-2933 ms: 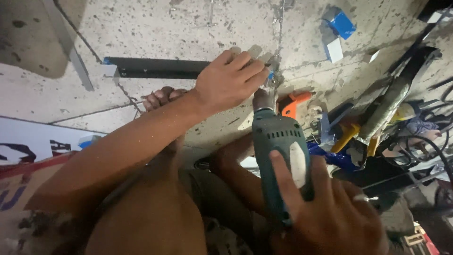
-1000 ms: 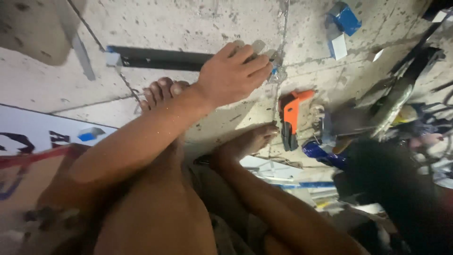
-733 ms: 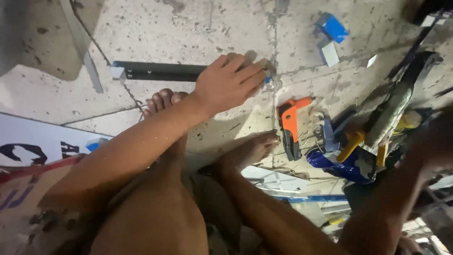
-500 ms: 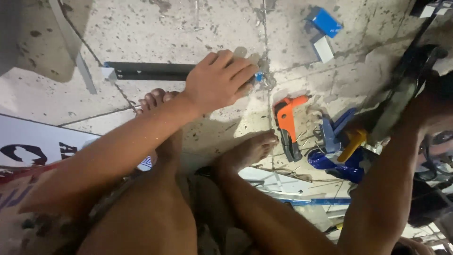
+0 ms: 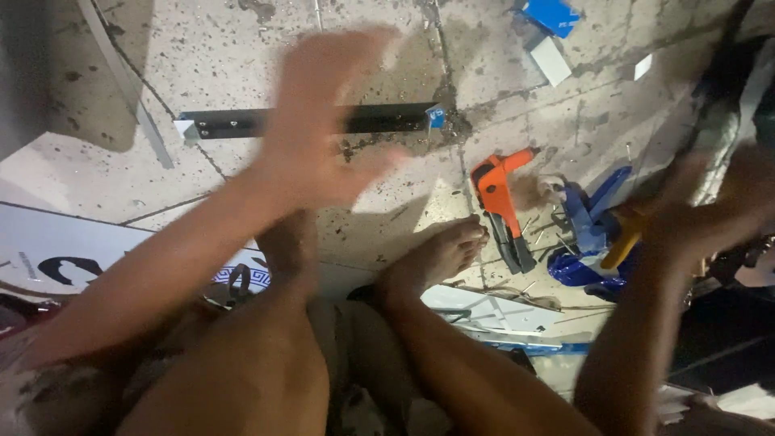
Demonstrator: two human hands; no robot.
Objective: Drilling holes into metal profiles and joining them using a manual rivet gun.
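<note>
My left hand (image 5: 323,129) is blurred with motion, fingers spread, hovering over a long black metal bar (image 5: 234,123) that lies on the speckled concrete floor (image 5: 387,48). It holds nothing. My right hand (image 5: 710,214) is at the right edge, blurred, among tools; I cannot tell whether it grips anything. An orange and black hand riveter (image 5: 500,202) lies on the floor between the hands. My bare feet (image 5: 436,258) rest on the floor below the bar.
Blue-handled snips (image 5: 589,234) and a yellow-handled tool (image 5: 622,242) lie right of the riveter. A blue box (image 5: 553,14) and a white block (image 5: 551,60) sit at the top. A white printed panel (image 5: 56,250) lies at left, white and blue strips (image 5: 500,319) near my feet.
The green drill that my right hand held is out of view; that hand has swung to the tools at right. My left hand has lifted off the bar's right end and moved left.
</note>
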